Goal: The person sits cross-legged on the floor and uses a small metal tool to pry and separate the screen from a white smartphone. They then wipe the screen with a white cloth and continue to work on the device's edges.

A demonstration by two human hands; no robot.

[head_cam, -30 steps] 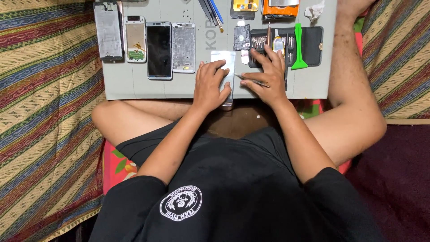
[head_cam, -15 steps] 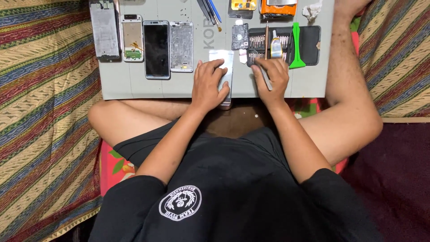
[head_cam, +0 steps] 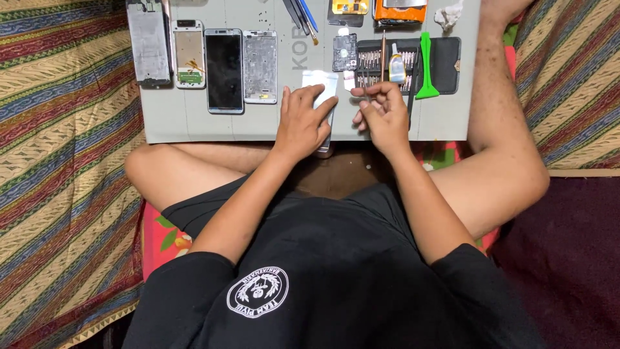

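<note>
Phone repair seen from above, at the stage of handling a loose part; left hand [head_cam: 303, 123] spread flat, fingers wide, pressing a pale rectangular phone panel [head_cam: 321, 83] onto the grey work board [head_cam: 194, 126] laid across the lap; right hand [head_cam: 381, 113] just beside it, fingertips pinched narrowly on a thin metal tool [head_cam: 363, 83], seemingly tweezers, though too small to tell for certain; panel lying at the board's middle, near edge hidden under the left hand. Judged as the step of steadying the panel while a fine tool is brought to it; next move judged to call for a firm flat hold on the left and a precise, light approach of the tool tip to the panel's edge. Arranged in a row at the board's left: a dark-screened phone [head_cam: 225, 70], a silver frame [head_cam: 260, 66], a white-backed phone body [head_cam: 188, 53] and a grey back cover [head_cam: 148, 42]; at the right, a black tool pouch [head_cam: 442, 64] with small bits and a green pry tool [head_cam: 425, 64]; orange object [head_cam: 400, 11] at the far edge. Seated cross-legged on striped woven cloth [head_cam: 64, 161], dark mat [head_cam: 568, 258] to the right; black shirt and shorts in the foreground.
</note>
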